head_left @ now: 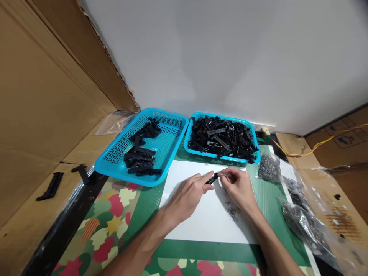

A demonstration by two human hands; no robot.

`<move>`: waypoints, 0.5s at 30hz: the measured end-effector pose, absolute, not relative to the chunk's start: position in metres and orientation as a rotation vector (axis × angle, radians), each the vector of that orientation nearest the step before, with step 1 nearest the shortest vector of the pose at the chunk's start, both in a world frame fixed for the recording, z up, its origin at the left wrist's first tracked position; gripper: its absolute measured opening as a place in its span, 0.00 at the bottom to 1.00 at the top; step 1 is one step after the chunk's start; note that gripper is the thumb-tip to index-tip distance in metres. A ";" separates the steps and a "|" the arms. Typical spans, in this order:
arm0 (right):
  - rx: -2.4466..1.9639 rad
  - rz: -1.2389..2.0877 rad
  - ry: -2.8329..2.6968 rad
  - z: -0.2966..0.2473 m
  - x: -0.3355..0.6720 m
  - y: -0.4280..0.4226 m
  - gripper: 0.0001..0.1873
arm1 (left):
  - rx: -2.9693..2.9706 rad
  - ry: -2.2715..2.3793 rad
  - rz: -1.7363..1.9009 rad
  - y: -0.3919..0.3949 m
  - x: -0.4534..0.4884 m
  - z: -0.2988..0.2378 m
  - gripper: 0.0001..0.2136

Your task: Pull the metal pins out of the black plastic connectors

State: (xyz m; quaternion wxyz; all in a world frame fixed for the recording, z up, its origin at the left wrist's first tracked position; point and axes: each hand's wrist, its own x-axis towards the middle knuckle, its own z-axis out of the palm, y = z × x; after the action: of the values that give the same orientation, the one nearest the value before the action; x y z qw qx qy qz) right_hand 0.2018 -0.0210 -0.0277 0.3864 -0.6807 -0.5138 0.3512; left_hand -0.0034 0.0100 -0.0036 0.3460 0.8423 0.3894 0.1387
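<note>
My left hand is closed on a small black plastic part, holding it tilted above a white sheet of paper. Close to the part's far end, the fingertips of my right hand pinch a thin metal piece that looks like a pin or tweezers; its exact kind is too small to tell. Beneath the right hand, a loose pile of tiny metal bits lies on the paper.
A blue basket at back left holds several black parts; another blue basket beside it is heaped with them. Bags of small metal pieces lie right. Two black parts rest far left. A yellow-red wire runs right.
</note>
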 end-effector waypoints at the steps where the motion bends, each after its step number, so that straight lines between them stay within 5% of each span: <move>1: -1.738 0.887 -1.306 -0.028 0.202 -0.021 0.12 | 2.180 0.995 0.365 0.009 -0.003 -0.006 0.17; 15: -1.770 0.807 -1.461 -0.029 0.204 -0.025 0.12 | 2.283 0.952 0.453 0.006 0.001 -0.013 0.12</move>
State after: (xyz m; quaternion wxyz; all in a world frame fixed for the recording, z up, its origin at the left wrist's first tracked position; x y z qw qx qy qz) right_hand 0.2037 -0.0253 -0.0290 0.3469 -0.6824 -0.5631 0.3112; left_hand 0.0011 0.0060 -0.0131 0.3084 0.8637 0.3600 0.1714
